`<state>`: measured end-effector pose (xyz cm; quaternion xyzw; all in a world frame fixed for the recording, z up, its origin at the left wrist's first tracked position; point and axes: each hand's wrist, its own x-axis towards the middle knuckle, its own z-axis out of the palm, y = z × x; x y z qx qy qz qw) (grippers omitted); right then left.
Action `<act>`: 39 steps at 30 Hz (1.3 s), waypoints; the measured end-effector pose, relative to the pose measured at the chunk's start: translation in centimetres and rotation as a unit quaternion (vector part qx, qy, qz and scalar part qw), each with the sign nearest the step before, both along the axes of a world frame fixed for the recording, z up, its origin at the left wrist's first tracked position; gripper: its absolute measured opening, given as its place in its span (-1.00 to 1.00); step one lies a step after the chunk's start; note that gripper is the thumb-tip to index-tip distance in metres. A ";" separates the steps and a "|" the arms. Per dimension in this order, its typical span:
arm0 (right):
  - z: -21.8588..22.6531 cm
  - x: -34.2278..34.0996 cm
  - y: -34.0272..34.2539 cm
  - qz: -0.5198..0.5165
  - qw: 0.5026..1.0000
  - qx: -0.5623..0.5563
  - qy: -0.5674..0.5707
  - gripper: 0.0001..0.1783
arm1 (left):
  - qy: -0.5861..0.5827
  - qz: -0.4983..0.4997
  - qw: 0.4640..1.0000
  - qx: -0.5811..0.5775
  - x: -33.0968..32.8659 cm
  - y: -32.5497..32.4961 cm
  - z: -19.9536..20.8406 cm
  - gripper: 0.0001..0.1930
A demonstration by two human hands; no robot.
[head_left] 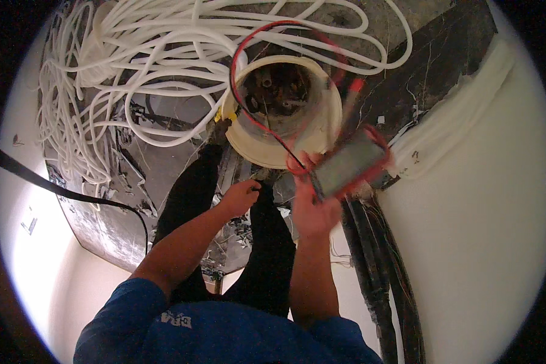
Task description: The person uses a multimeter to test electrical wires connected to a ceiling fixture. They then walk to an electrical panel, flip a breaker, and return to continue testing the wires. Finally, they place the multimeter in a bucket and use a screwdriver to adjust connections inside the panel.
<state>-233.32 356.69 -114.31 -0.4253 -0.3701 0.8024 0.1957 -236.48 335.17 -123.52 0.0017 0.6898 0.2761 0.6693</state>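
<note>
A blue shirt (242, 333) is showing at the bottom of the frame, its short sleeves (124, 312) leaving both forearms (188, 241) bare. White lettering (176, 320) is marking its front, left of centre. Black trousers (270, 242) are showing above it.

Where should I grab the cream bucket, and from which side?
Probably by the near-left rim of the cream bucket, coming from the near side with the left hand: its round lip is bare there, while the red cable crosses in front of the opening.

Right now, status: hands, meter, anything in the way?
Right hand gripping red-edged meter, motion-blurred. Left hand curled beside right trouser leg. Red cable crosses view of bucket.
</note>
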 end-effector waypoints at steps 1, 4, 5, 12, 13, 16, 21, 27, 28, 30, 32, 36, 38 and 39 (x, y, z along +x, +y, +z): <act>-1.5 -0.3 -1.1 0.046 0.995 0.033 -0.086 -0.28 | -0.004 0.016 1.000 -0.011 0.1 -0.7 0.1 -0.63; -5.8 -1.1 -2.4 0.040 0.989 -0.052 -0.132 -0.29 | -0.068 0.124 0.990 -0.018 1.8 -4.8 -2.1 -0.64; -7.4 -1.4 -2.5 0.090 0.977 -0.003 -0.194 -0.29 | -0.067 0.119 0.990 -0.026 1.0 -4.9 -2.2 -0.64; -17.2 -5.1 -0.2 0.338 0.821 0.017 -0.459 -0.21 | -0.034 0.075 0.993 -0.080 -3.4 -3.7 1.7 -0.64; -20.9 -4.6 -0.1 0.377 0.797 0.044 -0.469 -0.23 | -0.021 0.045 0.995 -0.082 -4.1 -2.9 2.0 -0.64; -25.3 -5.5 -1.0 0.512 0.689 0.207 -0.469 -0.42 | 0.030 -0.018 0.999 -0.019 -2.9 -6.0 2.6 -0.66; -22.2 -5.8 -1.4 0.643 0.593 0.170 -0.454 -0.40 | 0.065 0.001 0.997 0.036 -2.9 -10.9 6.3 -0.66; -4.6 2.3 -4.0 0.377 0.873 0.176 -0.254 -0.48 | -0.104 0.135 0.985 0.034 -6.4 -1.5 20.1 -0.56; 0.4 2.8 -2.6 0.303 0.920 -0.074 -0.237 -0.42 | -0.127 0.153 0.975 0.098 -7.3 2.6 24.5 -0.49; 14.2 1.4 1.5 0.204 0.953 -0.182 -0.131 -0.36 | -0.218 0.218 0.934 0.182 -8.0 8.6 33.9 -0.37; 25.4 0.2 5.5 0.135 0.949 -0.284 -0.019 -0.34 | -0.340 0.303 0.863 0.219 -7.9 12.8 39.8 -0.29; 31.2 -0.6 12.5 0.174 0.943 -0.149 0.242 -0.34 | -0.455 0.309 0.783 0.291 -8.6 22.1 45.2 -0.33; 32.7 -1.3 15.3 0.192 0.946 -0.093 0.245 -0.50 | -0.491 0.285 0.765 0.303 -8.0 26.3 48.0 -0.37; 33.5 -0.7 18.0 0.211 0.951 -0.039 0.223 -0.56 | -0.507 0.273 0.756 0.311 -7.5 28.4 49.2 -0.39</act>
